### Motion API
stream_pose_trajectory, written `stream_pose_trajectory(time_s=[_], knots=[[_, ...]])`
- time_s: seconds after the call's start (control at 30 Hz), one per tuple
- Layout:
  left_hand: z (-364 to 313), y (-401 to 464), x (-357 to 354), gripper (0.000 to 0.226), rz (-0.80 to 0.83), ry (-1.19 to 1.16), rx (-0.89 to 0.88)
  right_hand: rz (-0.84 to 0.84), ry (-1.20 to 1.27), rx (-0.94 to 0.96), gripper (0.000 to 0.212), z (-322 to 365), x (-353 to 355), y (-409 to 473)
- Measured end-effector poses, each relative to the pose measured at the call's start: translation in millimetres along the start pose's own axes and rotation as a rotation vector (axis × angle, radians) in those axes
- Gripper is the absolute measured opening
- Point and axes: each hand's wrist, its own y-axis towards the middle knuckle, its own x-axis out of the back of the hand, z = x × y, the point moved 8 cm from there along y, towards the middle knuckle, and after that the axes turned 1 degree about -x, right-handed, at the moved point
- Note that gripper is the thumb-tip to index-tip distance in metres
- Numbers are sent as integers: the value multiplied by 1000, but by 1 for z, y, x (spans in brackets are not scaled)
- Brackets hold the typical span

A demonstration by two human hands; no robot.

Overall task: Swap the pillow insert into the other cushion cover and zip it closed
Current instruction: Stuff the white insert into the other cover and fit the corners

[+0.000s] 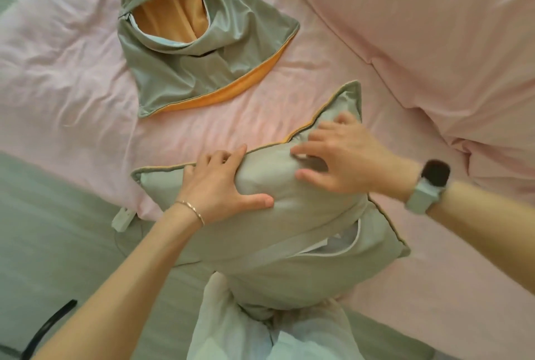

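Note:
A grey-green cushion cover (289,232) with orange piping stands stuffed on the bed's near edge. Its zip slit (338,241) gapes, and the white pillow insert (335,239) shows through it. My left hand (223,186) grips the cushion's upper left edge, thumb pressed into the front. My right hand (341,154) presses on the upper right part with spread, slightly bent fingers. A second grey-green cover (202,50) with an orange inside lies empty and crumpled at the back, its zip open.
A pink sheet (72,76) covers the bed, and a large pink pillow (434,35) fills the right. The grey-green floor (58,244) lies at the left, with a white plug (123,219) and a dark strap (49,328). White clothing (246,333) is below the cushion.

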Motion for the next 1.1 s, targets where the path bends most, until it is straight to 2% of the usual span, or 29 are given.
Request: stream_pose_trajectory(time_s=[0.1,0.17,0.23,0.33,0.43,0.47,0.57,0.63,0.7,0.8,0.87,0.93,1.0,1.1], knots=[[-13,8,7,97,-26,91,-78,297,-24,-22,67,-20,-7,35],[-11,6,4,104,-65,86,-56,520,94,-128,93,-34,-29,43],[-3,4,-2,118,-33,21,-33,697,307,-246,106,-42,-48,37],[7,7,-4,131,139,-29,-66,872,488,-361,116,-45,-61,21],[14,17,4,117,347,-278,-74,956,421,-332,122,-40,-60,10],[13,22,2,114,385,-292,-71,944,373,-324,122,-37,-59,8],[8,29,-20,123,370,-14,-37,852,137,-208,116,-22,-62,7],[4,28,-33,111,255,109,-18,707,21,-119,99,-10,-68,6],[2,26,-37,92,93,101,11,518,-18,-110,81,-5,-73,6],[6,27,-28,48,-258,6,59,202,61,-277,52,-18,-73,6],[6,29,-22,31,-494,-51,58,-5,125,-407,33,-29,-69,8],[7,36,-14,26,-650,-78,66,-129,137,-521,22,-38,-67,15],[11,50,-7,27,-709,-100,108,-182,119,-614,18,-49,-66,26],[11,74,1,31,-754,-119,106,-243,104,-680,27,-69,-60,36]])
